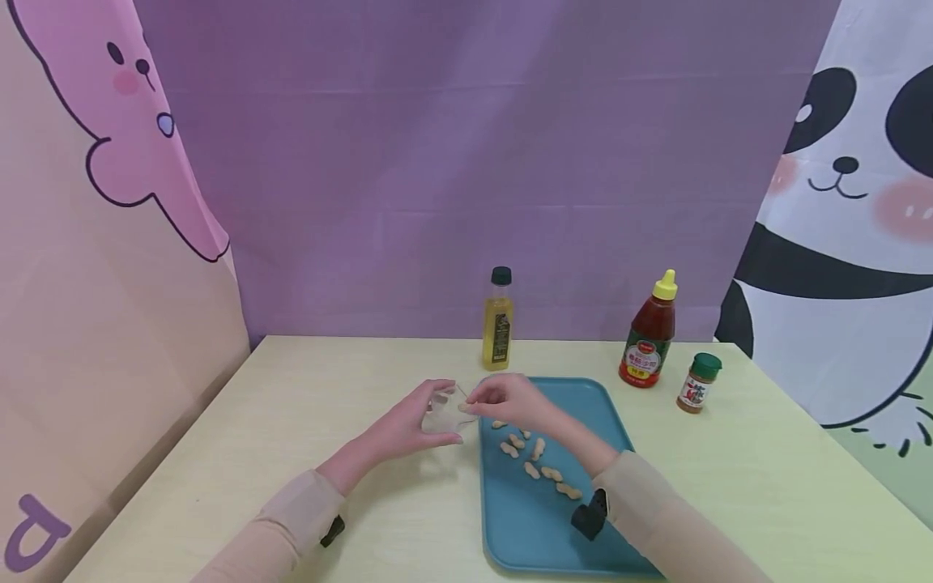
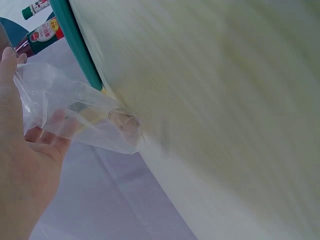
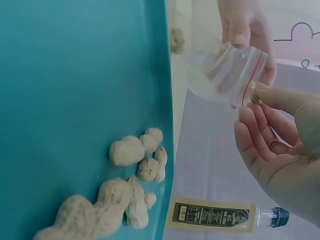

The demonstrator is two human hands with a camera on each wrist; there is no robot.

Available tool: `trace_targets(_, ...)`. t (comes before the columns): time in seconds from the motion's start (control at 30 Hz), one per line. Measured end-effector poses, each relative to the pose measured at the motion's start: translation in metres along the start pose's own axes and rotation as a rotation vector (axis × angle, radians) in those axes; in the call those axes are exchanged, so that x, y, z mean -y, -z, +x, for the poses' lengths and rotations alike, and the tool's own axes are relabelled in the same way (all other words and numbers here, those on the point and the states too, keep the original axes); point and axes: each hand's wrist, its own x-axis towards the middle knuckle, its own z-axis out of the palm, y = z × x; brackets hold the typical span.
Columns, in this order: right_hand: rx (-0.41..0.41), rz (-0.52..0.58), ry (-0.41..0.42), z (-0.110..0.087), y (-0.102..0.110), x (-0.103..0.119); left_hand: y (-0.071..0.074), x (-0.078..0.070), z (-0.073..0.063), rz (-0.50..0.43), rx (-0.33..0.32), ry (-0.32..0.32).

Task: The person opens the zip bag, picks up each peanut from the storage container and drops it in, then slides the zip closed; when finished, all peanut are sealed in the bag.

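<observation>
My left hand [image 1: 408,423] holds a clear zip bag [image 1: 441,413] above the table, left of the tray. Through the plastic in the left wrist view, a peanut [image 2: 125,122] shows at the bag's bottom. At the bag's mouth, by its red zip strip [image 3: 252,77], my right hand [image 1: 519,402] pinches another peanut [image 3: 255,96] between thumb and fingertips. Several unshelled peanuts [image 1: 538,449] lie spread on the blue tray [image 1: 525,534] below the right forearm.
Behind the tray stands an oil bottle [image 1: 499,328] with a dark cap. Towards the back right are a red sauce bottle [image 1: 649,340] with a yellow cap and a small green-capped spice jar [image 1: 698,385]. A purple curtain [image 1: 466,178] hangs beyond the table [image 1: 350,372].
</observation>
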Motion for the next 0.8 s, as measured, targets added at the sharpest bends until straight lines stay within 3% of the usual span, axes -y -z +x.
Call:
trace_targets(0.67,-0.021,-0.032,0.074,-0.0025,-0.0003,-0.0028,0.0005,-0.0010,-0.0008,0.023,0.011,-0.017)
trace_targets(0.8,-0.018,-0.003,0.042,-0.0052,0.0029,-0.0040,0.0007,-0.0020,-0.0006,0.019,0.004,-0.020)
